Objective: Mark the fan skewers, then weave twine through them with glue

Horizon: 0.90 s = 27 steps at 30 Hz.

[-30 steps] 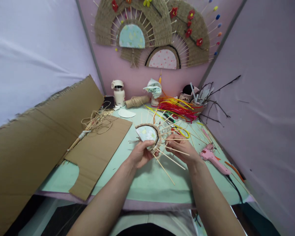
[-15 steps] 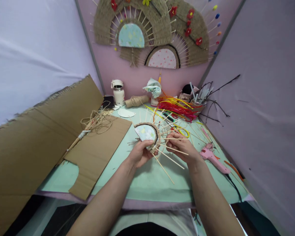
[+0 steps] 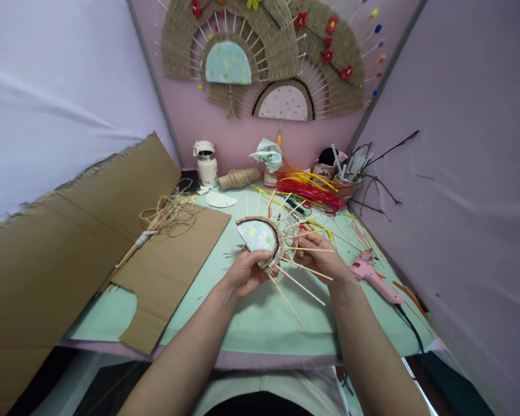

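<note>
A small half-round woven piece (image 3: 256, 234) with pale floral fabric, a dark cord edge and a twine rim is held above the table. Thin wooden sticks (image 3: 301, 285) fan out from its rim. My left hand (image 3: 250, 273) grips its lower edge, thumb on the fabric. Among the sticks on the right side, my right hand (image 3: 320, 254) has its fingers pinched together. A thin strand of twine (image 3: 289, 266) seems to run from the rim toward those fingers, partly hidden by the sticks.
Cardboard sheets (image 3: 186, 260) and a twine-tied stick bundle (image 3: 149, 231) lie left. A pink glue gun (image 3: 375, 280) rests right. Behind are a white bottle (image 3: 207, 167), a twine roll (image 3: 239, 178), red and yellow pipe cleaners (image 3: 309, 189) and branches (image 3: 379, 185). Woven fans (image 3: 281, 46) hang on the wall.
The woven piece and its sticks have tilted very slightly. My right hand has shifted a little among the sticks, still pinched. The whole view has drifted slightly.
</note>
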Tool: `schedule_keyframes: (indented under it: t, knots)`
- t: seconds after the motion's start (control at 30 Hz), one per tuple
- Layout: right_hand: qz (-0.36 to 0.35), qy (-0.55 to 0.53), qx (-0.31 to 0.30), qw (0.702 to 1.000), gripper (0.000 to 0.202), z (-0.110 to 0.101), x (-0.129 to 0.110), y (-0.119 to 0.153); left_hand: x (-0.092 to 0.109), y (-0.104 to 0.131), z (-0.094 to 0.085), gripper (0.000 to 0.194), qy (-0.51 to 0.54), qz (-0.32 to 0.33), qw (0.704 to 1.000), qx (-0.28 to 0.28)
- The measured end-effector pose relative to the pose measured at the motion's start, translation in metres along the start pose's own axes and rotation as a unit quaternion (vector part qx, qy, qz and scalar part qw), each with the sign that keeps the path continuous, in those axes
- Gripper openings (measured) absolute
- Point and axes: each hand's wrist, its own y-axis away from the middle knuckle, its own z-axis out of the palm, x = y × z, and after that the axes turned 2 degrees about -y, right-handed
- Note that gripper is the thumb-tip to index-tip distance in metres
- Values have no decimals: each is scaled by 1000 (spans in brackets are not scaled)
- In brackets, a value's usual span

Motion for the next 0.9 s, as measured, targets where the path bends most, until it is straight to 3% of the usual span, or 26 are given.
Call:
schedule_keyframes:
  t: [0.43, 0.9]
  knots:
    - [-68, 10, -7, 998, 33, -5, 3, -4, -1, -1, -6, 26, 6, -16, 999, -27]
    - [-57, -24, 11, 998, 30, -5, 3, -3, -2, -2, -6, 28, 17, -16, 1000, -20]
